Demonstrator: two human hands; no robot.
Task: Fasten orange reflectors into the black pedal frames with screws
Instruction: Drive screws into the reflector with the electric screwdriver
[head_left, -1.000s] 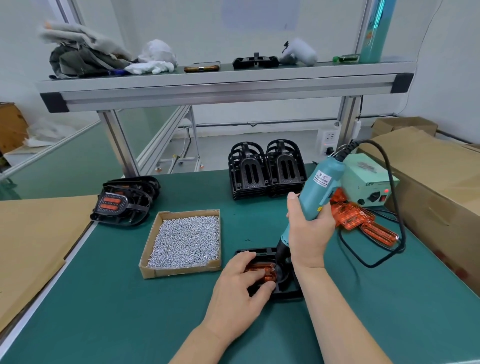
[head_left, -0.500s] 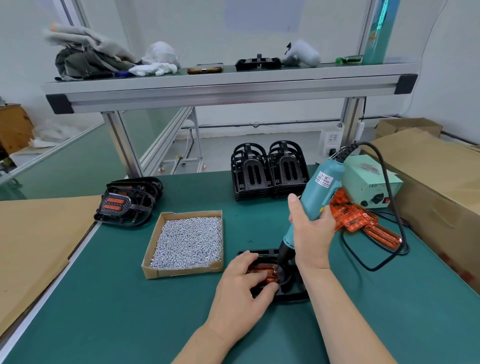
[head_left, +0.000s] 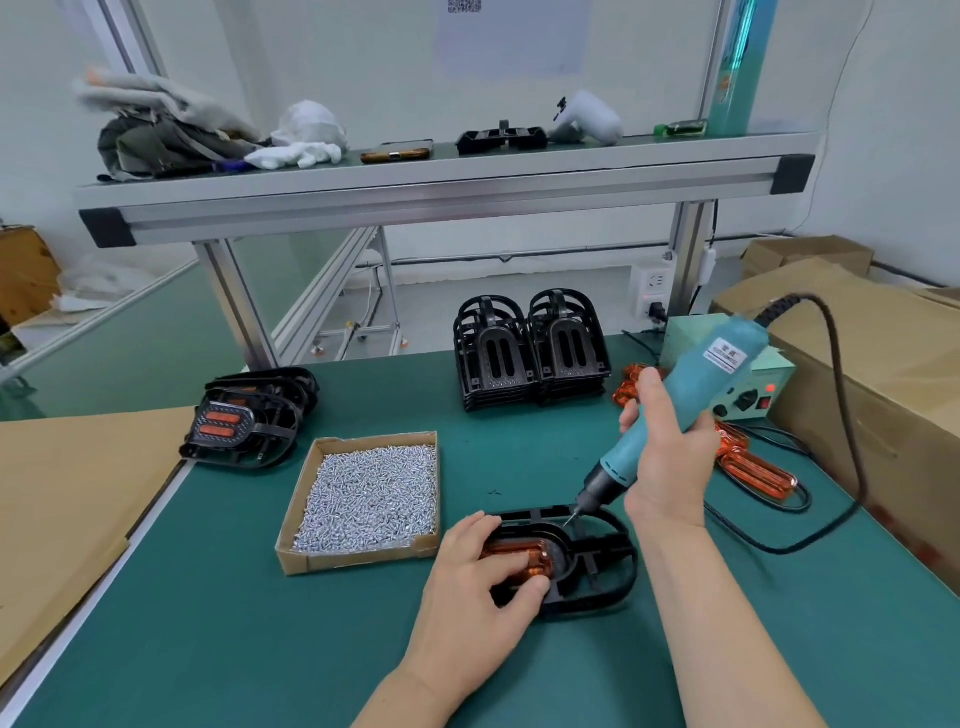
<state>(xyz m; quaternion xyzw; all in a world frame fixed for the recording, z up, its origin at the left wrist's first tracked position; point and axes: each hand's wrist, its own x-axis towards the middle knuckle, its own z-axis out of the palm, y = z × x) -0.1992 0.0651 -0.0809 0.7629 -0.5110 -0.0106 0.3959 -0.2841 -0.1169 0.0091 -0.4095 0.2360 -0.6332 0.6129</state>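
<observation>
Green table (head_left: 260, 623) holds a black pedal frame (head_left: 597, 566), an orange reflector (head_left: 514, 553) sitting inside. Left hand (head_left: 478, 587) grips the frame, fingers on the reflector. Right hand (head_left: 665, 467) wraps a blue screwdriver (head_left: 691, 395), tilted, tip just above the frame's far edge. That tilt may make the tip slip or a screw go crooked. Beside the frame, a cardboard box (head_left: 358, 558) is full of silver screws (head_left: 369, 493).

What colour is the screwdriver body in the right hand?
Teal screwdriver body with a black nose, shown best in the head view.
</observation>
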